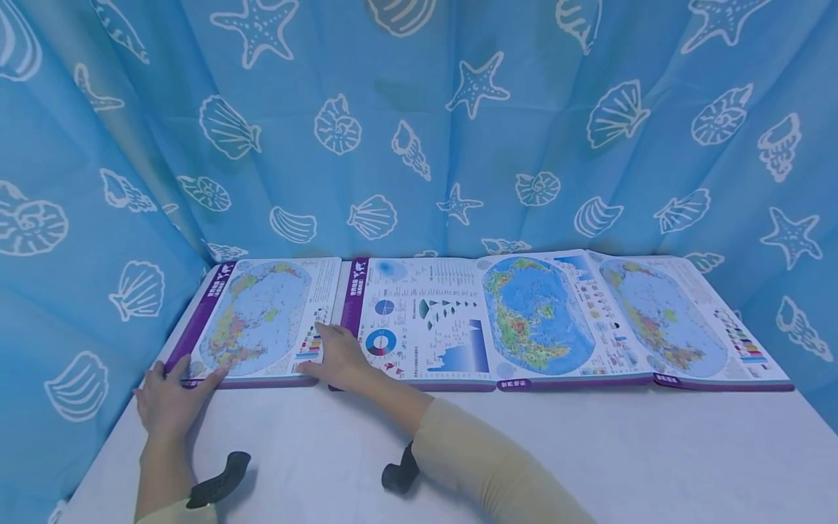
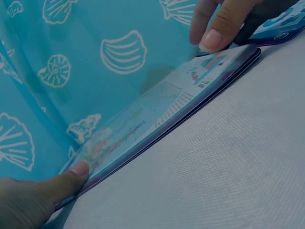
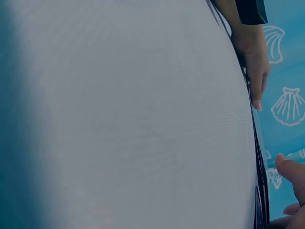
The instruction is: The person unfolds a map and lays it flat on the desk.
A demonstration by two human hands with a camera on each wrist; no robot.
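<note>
A world map sheet with a purple left strip lies flat at the left end of the white table. My left hand rests at its front left corner, thumb on the printed face and fingers spread along the left edge. At its right edge is my right hand, fingers extended and touching the sheet. In the left wrist view, the map's front edge shows stacked layers, with the left thumb on top. The undersides of both hands are hidden.
To the right, a chart sheet, a blue relief map and another world map lie side by side along the back. A blue curtain with shell prints hangs behind. White tabletop lies in front.
</note>
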